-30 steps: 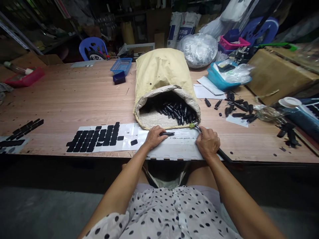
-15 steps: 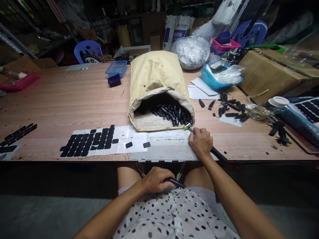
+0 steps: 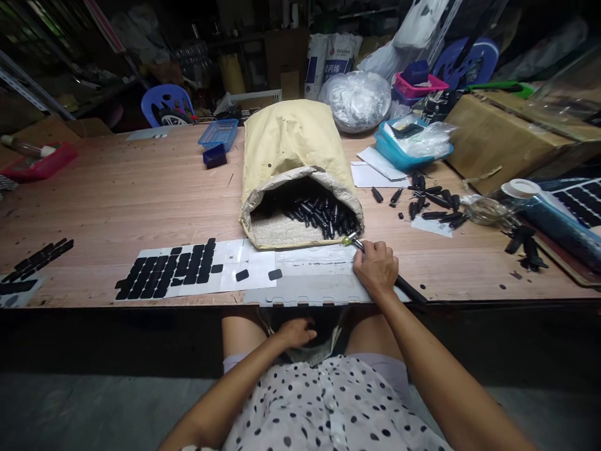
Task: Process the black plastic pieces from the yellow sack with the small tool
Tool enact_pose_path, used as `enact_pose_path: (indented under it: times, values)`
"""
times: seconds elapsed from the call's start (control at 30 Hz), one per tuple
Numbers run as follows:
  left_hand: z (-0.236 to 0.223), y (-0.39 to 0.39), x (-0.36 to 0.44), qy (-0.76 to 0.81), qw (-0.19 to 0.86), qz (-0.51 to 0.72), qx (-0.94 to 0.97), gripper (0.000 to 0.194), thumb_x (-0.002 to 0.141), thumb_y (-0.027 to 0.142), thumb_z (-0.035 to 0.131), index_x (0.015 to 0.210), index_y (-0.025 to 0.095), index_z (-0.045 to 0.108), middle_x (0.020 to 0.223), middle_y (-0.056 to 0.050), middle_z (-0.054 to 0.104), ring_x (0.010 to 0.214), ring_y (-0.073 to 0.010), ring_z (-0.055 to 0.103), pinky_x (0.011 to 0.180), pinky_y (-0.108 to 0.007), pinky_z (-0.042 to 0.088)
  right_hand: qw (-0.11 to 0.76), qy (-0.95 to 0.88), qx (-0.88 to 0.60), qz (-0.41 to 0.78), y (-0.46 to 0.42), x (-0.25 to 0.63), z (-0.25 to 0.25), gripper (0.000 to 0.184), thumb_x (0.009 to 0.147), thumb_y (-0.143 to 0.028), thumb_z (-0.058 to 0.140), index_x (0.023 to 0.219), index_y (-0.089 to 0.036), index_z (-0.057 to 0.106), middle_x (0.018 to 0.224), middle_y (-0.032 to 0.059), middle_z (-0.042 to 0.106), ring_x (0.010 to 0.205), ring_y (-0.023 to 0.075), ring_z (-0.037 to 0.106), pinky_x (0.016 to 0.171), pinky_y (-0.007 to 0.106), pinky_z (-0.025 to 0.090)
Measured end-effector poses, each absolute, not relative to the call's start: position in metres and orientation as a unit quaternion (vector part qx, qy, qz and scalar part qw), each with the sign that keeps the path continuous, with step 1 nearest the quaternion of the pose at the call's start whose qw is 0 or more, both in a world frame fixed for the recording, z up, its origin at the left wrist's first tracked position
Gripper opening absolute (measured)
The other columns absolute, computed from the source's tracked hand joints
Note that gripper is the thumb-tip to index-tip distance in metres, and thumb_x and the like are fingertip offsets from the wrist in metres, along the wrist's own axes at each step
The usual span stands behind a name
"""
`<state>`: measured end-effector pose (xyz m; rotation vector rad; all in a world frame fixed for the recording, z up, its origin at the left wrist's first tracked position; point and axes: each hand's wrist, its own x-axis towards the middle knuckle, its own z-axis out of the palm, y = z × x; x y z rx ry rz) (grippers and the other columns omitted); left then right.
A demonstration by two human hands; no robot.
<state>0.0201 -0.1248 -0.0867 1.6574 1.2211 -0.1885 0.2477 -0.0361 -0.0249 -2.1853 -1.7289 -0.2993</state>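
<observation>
My right hand [image 3: 375, 269] rests on the table edge, fingers wrapped round a black-handled tool [image 3: 407, 290] whose metal tip [image 3: 351, 240] points at the mouth of a yellow sack [image 3: 291, 150]. The sack lies on its side, full of black plastic pieces [image 3: 323, 216]. My left hand [image 3: 295, 332] is below the table edge, over a bag [image 3: 317, 351] between my knees; its fingers are curled and mostly hidden. White backing sheets [image 3: 305, 257] lie in front of the sack, with black stickers [image 3: 169, 269] on the left sheet.
Loose black pieces [image 3: 434, 203] lie right of the sack. A blue tray [image 3: 404, 150], cardboard box [image 3: 507, 138], blue basket [image 3: 218, 133], red tray [image 3: 37, 163] and more black stickers [image 3: 32, 260] stand around the wooden table [image 3: 117, 194].
My left hand left the table with a black piece, went down to my lap, then moved on to the bag between my knees. The piece is no longer visible. My right hand stayed put.
</observation>
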Motion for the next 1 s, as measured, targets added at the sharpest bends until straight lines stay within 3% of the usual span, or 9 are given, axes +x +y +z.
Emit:
enact_pose_path:
  times: [0.13,0.23,0.33,0.4,0.5,0.73,0.9,1.0]
  values:
    - [-0.013,-0.096,0.008,0.255,0.657,-0.205,0.679,0.024,0.080,0.043,0.070,0.093,0.024,0.075,0.083,-0.001,0.073,0.077,-0.0194,0.067,0.073,-0.031,0.054,0.160,-0.606,-0.772,-0.105,-0.037,0.246,-0.025,0.024,0.089,-0.025,0.049,0.104,-0.017,0.066,0.094,0.0125,0.058,0.087,0.0246,0.047,0.065,0.032,0.022]
    - [0.034,-0.037,0.003,0.226,0.722,-0.115,0.644,0.029,0.082,0.048,0.070,0.093,0.022,0.073,0.081,-0.002,0.072,0.070,-0.0157,0.064,0.066,-0.028,0.052,0.156,-0.607,-0.772,-0.106,-0.038,0.246,-0.025,0.024,0.089,-0.026,0.049,0.104,-0.017,0.066,0.094,0.0123,0.058,0.087,0.0245,0.048,0.065,0.032,0.022]
    - [0.053,0.039,0.009,0.362,0.598,0.140,0.701,0.028,0.084,0.045,0.069,0.094,0.019,0.072,0.089,-0.005,0.072,0.077,-0.0163,0.064,0.070,-0.029,0.053,0.151,-0.608,-0.773,-0.104,-0.038,0.245,-0.024,0.023,0.089,-0.026,0.050,0.103,-0.017,0.065,0.093,0.0121,0.058,0.086,0.0241,0.048,0.065,0.032,0.022]
    - [0.053,0.085,0.019,0.518,0.414,0.298,0.687,0.021,0.087,0.037,0.066,0.094,0.017,0.071,0.094,-0.007,0.071,0.085,-0.0181,0.064,0.078,-0.031,0.053,0.148,-0.607,-0.774,-0.102,-0.038,0.245,-0.023,0.023,0.089,-0.025,0.051,0.103,-0.016,0.065,0.093,0.0118,0.058,0.086,0.0237,0.048,0.065,0.032,0.023]
    - [0.044,0.128,0.037,0.667,0.225,0.322,0.633,0.020,0.085,0.030,0.068,0.098,0.016,0.071,0.099,-0.010,0.070,0.099,-0.0234,0.064,0.088,-0.035,0.051,0.146,-0.609,-0.772,-0.106,-0.038,0.244,-0.023,0.022,0.089,-0.025,0.051,0.103,-0.017,0.065,0.092,0.0113,0.058,0.085,0.0234,0.047,0.065,0.032,0.023]
    - [0.034,0.128,0.039,0.701,0.211,0.234,0.639,0.014,0.081,0.026,0.072,0.094,0.020,0.074,0.095,-0.006,0.071,0.094,-0.0214,0.064,0.082,-0.029,0.048,0.133,-0.604,-0.779,-0.103,-0.038,0.242,-0.022,0.021,0.088,-0.025,0.051,0.102,-0.017,0.065,0.094,0.0112,0.058,0.086,0.0235,0.047,0.066,0.032,0.023]
    - [0.022,0.061,0.005,0.623,0.243,0.302,0.679,0.014,0.082,0.024,0.068,0.095,0.022,0.074,0.093,-0.002,0.067,0.082,-0.0174,0.059,0.077,-0.030,0.048,0.139,-0.605,-0.777,-0.102,-0.037,0.242,-0.023,0.020,0.088,-0.025,0.052,0.102,-0.017,0.064,0.093,0.0112,0.057,0.087,0.0238,0.046,0.065,0.032,0.021]
    - [0.004,0.013,-0.005,0.578,0.265,0.283,0.718,0.014,0.081,0.022,0.069,0.094,0.024,0.074,0.092,-0.002,0.066,0.090,-0.0202,0.057,0.083,-0.034,0.046,0.145,-0.605,-0.777,-0.102,-0.037,0.242,-0.025,0.021,0.088,-0.025,0.052,0.102,-0.017,0.065,0.093,0.0111,0.057,0.087,0.0235,0.046,0.065,0.032,0.021]
